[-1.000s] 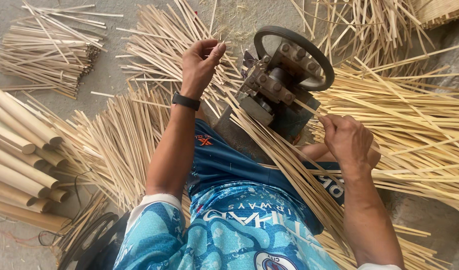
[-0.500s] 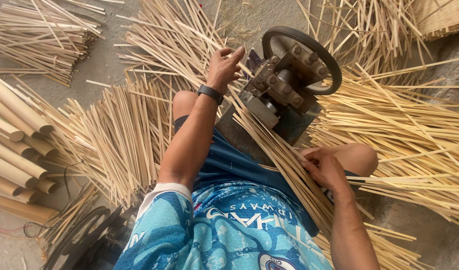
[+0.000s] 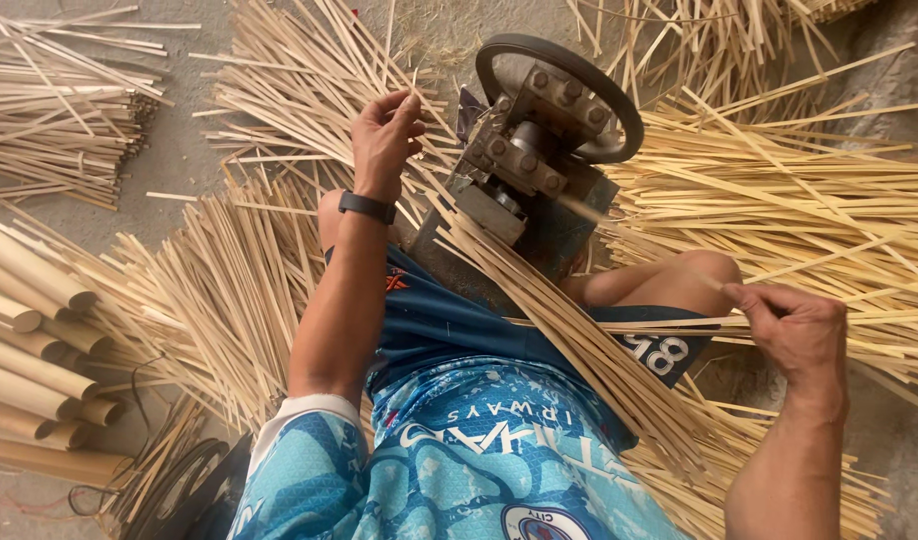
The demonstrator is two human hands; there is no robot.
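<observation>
While the person sits among heaped bamboo strips, left hand curls shut on thin strips just beside the metal wheeled machine. Right hand pinches one strip lying across the lap. Bamboo poles lie far left on the floor.

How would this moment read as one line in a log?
left hand: fingers on bamboo strips beside splitting machine | right hand: pinching one thin strip | bundle of strips across lap
</observation>
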